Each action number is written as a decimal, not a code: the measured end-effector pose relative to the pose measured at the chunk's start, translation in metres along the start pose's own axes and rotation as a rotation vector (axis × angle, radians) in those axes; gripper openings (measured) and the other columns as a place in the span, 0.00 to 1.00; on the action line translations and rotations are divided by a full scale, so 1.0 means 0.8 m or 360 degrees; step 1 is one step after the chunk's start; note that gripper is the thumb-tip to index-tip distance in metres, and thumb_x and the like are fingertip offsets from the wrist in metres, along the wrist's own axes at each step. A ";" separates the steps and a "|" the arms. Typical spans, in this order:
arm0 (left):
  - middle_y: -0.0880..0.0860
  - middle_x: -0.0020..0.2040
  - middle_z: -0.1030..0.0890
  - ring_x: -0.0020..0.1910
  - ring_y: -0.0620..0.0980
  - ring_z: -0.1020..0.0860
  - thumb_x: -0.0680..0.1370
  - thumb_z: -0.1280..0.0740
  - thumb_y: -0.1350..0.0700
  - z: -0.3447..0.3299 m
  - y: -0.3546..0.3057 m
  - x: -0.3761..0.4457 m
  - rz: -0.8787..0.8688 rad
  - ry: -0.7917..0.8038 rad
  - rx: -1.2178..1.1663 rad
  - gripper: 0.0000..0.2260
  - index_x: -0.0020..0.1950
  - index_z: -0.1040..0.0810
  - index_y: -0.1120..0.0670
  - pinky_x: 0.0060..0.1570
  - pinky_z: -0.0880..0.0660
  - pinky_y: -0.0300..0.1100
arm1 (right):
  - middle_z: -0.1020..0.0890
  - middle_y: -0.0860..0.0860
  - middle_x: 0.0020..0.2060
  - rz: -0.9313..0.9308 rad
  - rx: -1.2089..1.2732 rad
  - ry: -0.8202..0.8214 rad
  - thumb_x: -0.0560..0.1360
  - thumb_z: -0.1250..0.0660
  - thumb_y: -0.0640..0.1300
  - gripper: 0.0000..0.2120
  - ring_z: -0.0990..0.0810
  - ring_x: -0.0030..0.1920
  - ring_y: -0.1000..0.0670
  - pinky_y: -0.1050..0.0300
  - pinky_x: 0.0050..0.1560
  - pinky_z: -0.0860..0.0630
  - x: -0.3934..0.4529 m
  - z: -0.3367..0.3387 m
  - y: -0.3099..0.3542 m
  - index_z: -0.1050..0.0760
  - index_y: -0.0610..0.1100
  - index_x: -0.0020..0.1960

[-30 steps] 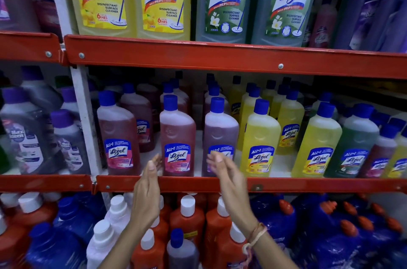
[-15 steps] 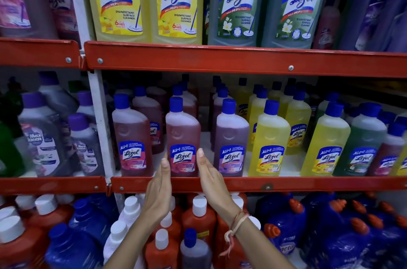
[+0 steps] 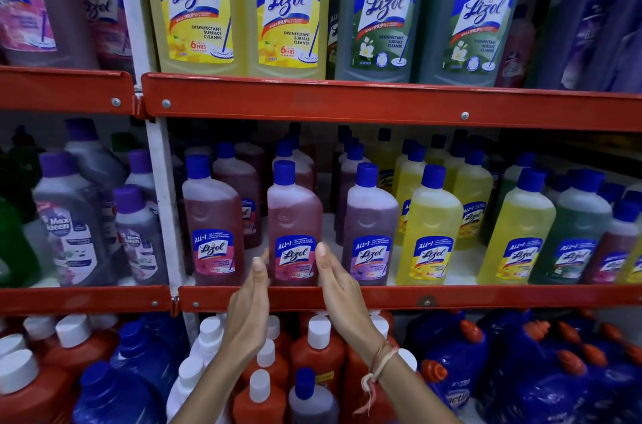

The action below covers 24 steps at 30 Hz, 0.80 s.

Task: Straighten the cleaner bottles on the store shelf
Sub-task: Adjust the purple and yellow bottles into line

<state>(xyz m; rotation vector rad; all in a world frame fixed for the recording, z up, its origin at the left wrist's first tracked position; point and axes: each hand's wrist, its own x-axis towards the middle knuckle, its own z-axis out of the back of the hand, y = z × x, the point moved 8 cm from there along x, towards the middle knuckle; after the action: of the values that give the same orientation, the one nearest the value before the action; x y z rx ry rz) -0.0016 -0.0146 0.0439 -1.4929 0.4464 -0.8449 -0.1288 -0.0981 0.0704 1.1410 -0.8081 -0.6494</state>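
Note:
On the middle red shelf (image 3: 486, 297) stands a front row of Lizol cleaner bottles with blue caps. A pink bottle (image 3: 293, 212) stands upright in the middle, between another pink bottle (image 3: 212, 215) on its left and a purple one (image 3: 370, 215) on its right. My left hand (image 3: 252, 298) is flat, palm inward, by the middle pink bottle's lower left side. My right hand (image 3: 338, 288), a thread band on its wrist, is flat at its lower right side. Both hands flank the bottle; I cannot tell whether they touch it.
Yellow bottles (image 3: 430, 229) and a green one (image 3: 573, 232) continue the row to the right. Big Lizol bottles (image 3: 198, 7) fill the top shelf. Below stand orange bottles (image 3: 318, 350) with white caps and blue jugs (image 3: 462, 364). A white upright post (image 3: 163, 201) divides the shelving at left.
Both hands moved closer together, from wider apart near two bottles to either side of the middle pink bottle. The view shifted slightly left and nearer.

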 end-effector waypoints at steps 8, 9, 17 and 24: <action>0.50 0.60 0.29 0.59 0.37 0.28 0.78 0.52 0.32 -0.022 -0.054 -0.039 -0.0696 -0.0449 0.0199 0.29 0.62 0.29 0.52 0.56 0.28 0.31 | 0.14 0.56 0.47 0.0328 0.0021 -0.0728 0.76 0.47 0.65 0.21 0.17 0.52 0.57 0.62 0.52 0.23 -0.030 0.090 0.000 0.20 0.56 0.53; 0.49 0.59 0.26 0.59 0.40 0.26 0.78 0.52 0.32 -0.034 -0.055 -0.039 -0.0713 -0.0377 0.0138 0.28 0.60 0.28 0.52 0.57 0.28 0.35 | 0.15 0.56 0.47 0.0353 0.0014 -0.0844 0.77 0.46 0.63 0.18 0.17 0.51 0.56 0.61 0.52 0.24 -0.036 0.106 0.000 0.21 0.57 0.52; 0.38 0.77 0.43 0.73 0.33 0.44 0.70 0.58 0.25 -0.145 -0.040 -0.023 -0.0181 0.0407 0.0084 0.35 0.75 0.49 0.36 0.69 0.49 0.29 | 0.37 0.61 0.72 0.0041 -0.0074 -0.0393 0.80 0.49 0.59 0.29 0.41 0.68 0.64 0.67 0.66 0.44 -0.014 0.121 -0.020 0.45 0.52 0.79; 0.35 0.70 0.39 0.70 0.36 0.38 0.65 0.60 0.20 -0.158 -0.036 -0.012 -0.0115 0.0406 0.0059 0.32 0.69 0.50 0.24 0.62 0.45 0.18 | 0.41 0.60 0.78 0.0026 -0.0072 -0.0306 0.74 0.50 0.68 0.35 0.41 0.76 0.58 0.53 0.76 0.40 -0.009 0.128 -0.035 0.48 0.58 0.79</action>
<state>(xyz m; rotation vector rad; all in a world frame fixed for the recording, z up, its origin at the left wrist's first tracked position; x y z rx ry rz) -0.1060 -0.0902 0.0603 -1.3791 0.5642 -1.1020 -0.2185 -0.1546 0.0628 1.0408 -0.9601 -0.7681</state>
